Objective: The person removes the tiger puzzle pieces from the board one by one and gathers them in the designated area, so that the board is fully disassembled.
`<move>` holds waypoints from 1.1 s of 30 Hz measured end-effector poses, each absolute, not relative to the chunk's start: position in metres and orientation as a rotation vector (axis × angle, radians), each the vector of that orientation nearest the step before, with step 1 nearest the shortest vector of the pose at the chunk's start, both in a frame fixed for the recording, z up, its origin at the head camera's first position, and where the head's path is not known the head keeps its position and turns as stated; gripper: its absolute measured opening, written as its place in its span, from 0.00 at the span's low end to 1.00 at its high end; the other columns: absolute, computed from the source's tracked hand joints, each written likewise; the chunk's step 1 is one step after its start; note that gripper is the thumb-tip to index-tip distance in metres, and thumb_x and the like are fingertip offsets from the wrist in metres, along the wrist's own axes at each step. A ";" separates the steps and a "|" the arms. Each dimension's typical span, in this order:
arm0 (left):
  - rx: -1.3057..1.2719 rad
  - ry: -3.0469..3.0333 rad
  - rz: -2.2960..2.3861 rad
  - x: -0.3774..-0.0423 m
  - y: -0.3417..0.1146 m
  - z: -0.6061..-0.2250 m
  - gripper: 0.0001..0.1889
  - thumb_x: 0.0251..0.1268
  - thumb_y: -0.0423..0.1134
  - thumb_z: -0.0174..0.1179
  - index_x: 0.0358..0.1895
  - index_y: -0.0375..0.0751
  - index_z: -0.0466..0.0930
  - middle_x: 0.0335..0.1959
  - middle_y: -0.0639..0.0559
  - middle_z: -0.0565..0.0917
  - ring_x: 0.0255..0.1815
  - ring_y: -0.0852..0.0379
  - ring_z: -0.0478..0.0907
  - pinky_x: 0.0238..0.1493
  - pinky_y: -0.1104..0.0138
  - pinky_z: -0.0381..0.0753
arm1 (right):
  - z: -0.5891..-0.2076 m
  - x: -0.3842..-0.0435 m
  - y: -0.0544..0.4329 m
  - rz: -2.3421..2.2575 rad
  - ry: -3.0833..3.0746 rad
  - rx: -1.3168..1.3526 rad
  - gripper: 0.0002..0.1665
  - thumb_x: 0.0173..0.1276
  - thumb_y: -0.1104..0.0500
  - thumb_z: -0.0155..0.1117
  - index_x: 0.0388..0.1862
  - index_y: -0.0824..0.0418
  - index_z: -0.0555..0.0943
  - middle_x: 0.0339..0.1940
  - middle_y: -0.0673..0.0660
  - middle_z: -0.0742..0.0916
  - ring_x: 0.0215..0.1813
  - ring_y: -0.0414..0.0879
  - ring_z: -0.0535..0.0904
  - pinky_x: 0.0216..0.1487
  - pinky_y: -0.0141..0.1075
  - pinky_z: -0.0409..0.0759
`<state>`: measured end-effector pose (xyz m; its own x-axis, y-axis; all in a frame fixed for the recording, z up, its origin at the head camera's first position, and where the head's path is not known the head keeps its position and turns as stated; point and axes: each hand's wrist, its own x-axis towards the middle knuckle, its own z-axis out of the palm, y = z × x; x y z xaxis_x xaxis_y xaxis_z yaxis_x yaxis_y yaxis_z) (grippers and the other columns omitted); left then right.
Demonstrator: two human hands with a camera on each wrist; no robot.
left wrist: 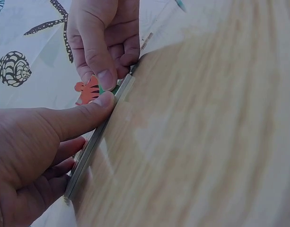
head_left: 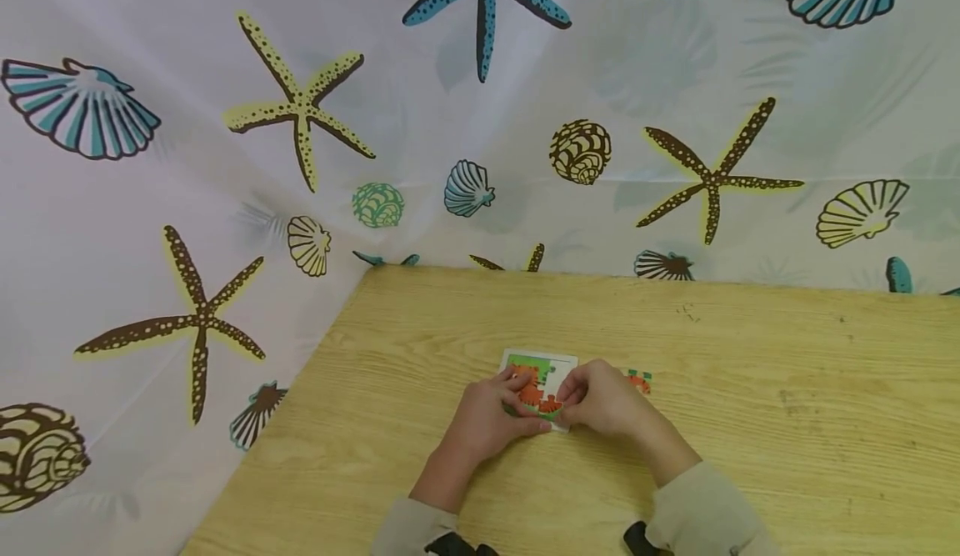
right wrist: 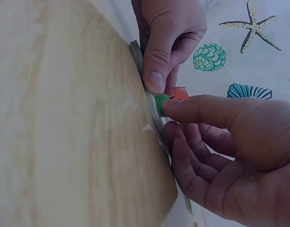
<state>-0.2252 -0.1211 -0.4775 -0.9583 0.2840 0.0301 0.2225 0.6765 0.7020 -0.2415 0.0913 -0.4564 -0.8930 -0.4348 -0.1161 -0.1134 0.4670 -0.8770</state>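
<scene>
A small jigsaw puzzle board (head_left: 564, 363) with a white frame lies on the table, partly filled with green and orange pieces. My left hand (head_left: 491, 413) holds it at the left and near edges, the thumb along the near side and a finger reaching over the pieces. Between the thumb and fingers of my right hand (head_left: 606, 398) is a puzzle piece (left wrist: 89, 90), orange with black stripes and a green part. It stands tilted up over the board's near right part. My right fingers cover some of the piece and the board's right side.
Another puzzle piece (head_left: 640, 379), orange and green, lies just right of the board, partly behind my right hand. The wooden table (head_left: 787, 389) meets a white cloth (head_left: 525, 122) printed with starfish and shells at the back and left.
</scene>
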 end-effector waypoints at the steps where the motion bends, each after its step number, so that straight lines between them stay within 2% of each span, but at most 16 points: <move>1: 0.425 2.804 1.155 -0.226 -0.121 -0.477 0.11 0.53 0.46 0.81 0.28 0.43 0.94 0.69 0.42 0.78 0.79 0.38 0.65 0.74 0.43 0.68 | -0.456 -0.242 0.091 -1.400 2.395 -0.466 0.09 0.59 0.69 0.78 0.33 0.65 0.84 0.28 0.53 0.84 0.31 0.42 0.77 0.34 0.34 0.78; 6: 0.423 2.810 1.146 -0.226 -0.121 -0.477 0.11 0.53 0.45 0.81 0.30 0.42 0.94 0.69 0.42 0.78 0.78 0.38 0.65 0.74 0.43 0.69 | -0.455 -0.243 0.092 -1.405 2.389 -0.461 0.09 0.60 0.68 0.78 0.34 0.64 0.83 0.27 0.52 0.84 0.30 0.42 0.77 0.32 0.34 0.78; 10: 0.424 2.811 1.143 -0.226 -0.122 -0.477 0.10 0.53 0.45 0.81 0.30 0.43 0.94 0.69 0.42 0.78 0.78 0.38 0.65 0.74 0.42 0.68 | -0.456 -0.244 0.095 -1.444 2.341 -0.455 0.06 0.64 0.67 0.75 0.37 0.65 0.85 0.27 0.53 0.86 0.29 0.42 0.81 0.31 0.34 0.81; 16: 0.424 2.794 1.175 -0.225 -0.122 -0.476 0.10 0.54 0.45 0.81 0.29 0.42 0.94 0.68 0.41 0.78 0.79 0.39 0.65 0.74 0.42 0.68 | -0.458 -0.247 0.101 -1.565 2.209 -0.431 0.05 0.70 0.69 0.68 0.42 0.71 0.85 0.31 0.57 0.89 0.32 0.46 0.87 0.36 0.38 0.88; 26: 0.394 2.750 1.273 -0.224 -0.124 -0.477 0.09 0.53 0.44 0.81 0.28 0.43 0.94 0.69 0.41 0.78 0.79 0.39 0.64 0.75 0.41 0.66 | -0.456 -0.248 0.105 -1.619 2.042 -0.388 0.07 0.74 0.69 0.62 0.46 0.73 0.80 0.35 0.61 0.85 0.34 0.47 0.88 0.39 0.40 0.90; 33: 0.398 2.734 1.311 -0.224 -0.125 -0.481 0.09 0.54 0.45 0.81 0.29 0.44 0.94 0.68 0.42 0.79 0.79 0.39 0.64 0.76 0.41 0.65 | -0.453 -0.247 0.108 -1.620 2.045 -0.438 0.10 0.73 0.69 0.62 0.49 0.74 0.80 0.38 0.58 0.83 0.37 0.46 0.85 0.44 0.40 0.90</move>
